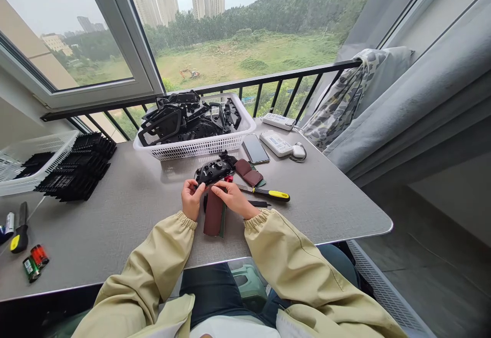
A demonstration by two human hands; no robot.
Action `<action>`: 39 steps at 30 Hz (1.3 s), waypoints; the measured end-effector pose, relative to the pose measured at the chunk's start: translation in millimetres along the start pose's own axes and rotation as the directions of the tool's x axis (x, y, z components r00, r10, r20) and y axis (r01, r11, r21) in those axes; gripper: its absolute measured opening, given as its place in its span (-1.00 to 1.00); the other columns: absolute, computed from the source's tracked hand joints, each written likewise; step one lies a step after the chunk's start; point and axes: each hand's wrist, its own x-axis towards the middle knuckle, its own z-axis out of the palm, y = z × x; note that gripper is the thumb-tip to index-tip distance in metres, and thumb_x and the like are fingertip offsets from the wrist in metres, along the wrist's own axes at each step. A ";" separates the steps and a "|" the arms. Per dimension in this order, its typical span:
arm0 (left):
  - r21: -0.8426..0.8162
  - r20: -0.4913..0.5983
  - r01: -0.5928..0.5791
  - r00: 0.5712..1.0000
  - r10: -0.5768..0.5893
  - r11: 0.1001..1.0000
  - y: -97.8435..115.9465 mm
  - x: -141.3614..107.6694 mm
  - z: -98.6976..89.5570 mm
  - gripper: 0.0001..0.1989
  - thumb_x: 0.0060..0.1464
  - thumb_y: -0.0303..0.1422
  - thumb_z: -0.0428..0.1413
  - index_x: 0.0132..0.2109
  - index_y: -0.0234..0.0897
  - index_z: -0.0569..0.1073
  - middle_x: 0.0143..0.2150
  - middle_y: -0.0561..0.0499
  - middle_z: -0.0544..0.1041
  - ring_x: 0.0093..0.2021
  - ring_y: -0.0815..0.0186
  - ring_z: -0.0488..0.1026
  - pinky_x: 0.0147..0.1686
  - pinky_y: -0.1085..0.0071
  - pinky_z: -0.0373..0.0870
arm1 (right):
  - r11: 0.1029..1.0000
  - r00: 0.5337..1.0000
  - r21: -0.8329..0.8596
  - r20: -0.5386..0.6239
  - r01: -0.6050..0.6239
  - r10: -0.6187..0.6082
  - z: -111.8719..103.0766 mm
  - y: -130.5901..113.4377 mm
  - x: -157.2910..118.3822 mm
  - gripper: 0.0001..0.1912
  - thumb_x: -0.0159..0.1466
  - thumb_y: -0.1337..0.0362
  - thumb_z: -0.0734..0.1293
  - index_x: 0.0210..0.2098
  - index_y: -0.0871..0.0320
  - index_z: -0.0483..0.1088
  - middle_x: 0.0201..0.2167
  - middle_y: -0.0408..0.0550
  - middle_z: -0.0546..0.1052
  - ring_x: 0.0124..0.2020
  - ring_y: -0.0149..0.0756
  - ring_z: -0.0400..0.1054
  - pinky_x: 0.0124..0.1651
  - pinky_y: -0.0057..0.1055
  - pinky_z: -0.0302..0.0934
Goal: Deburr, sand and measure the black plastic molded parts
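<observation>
Black plastic part (215, 171) lies on the near side of the white basket (187, 150), its near edge at both hands' fingertips. The left hand (191, 200) is nearly closed, thumb close to forefinger; the right hand (235, 199) is loosely curled over the top of a maroon sheet (213, 215) (whether either grips the part, I cannot tell). Right of the basket's near corner lies a phone (255, 149); nearer the person, a yellow-and-black handle (274, 194).
</observation>
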 end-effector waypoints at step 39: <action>-0.089 -0.126 0.031 0.991 -0.042 0.996 2.4 3.1 4.0 -0.46 -0.38 -0.27 0.39 -0.34 -0.22 0.19 -0.46 0.23 0.33 -0.48 0.48 0.41 -0.30 0.42 0.45 | 0.999 0.998 -0.045 -0.069 0.012 -0.015 -4.7 -1.5 1.1 -0.69 0.20 0.06 0.24 -0.46 0.17 0.38 -0.49 -0.09 0.44 -0.42 -0.31 0.25 -0.36 -0.39 0.12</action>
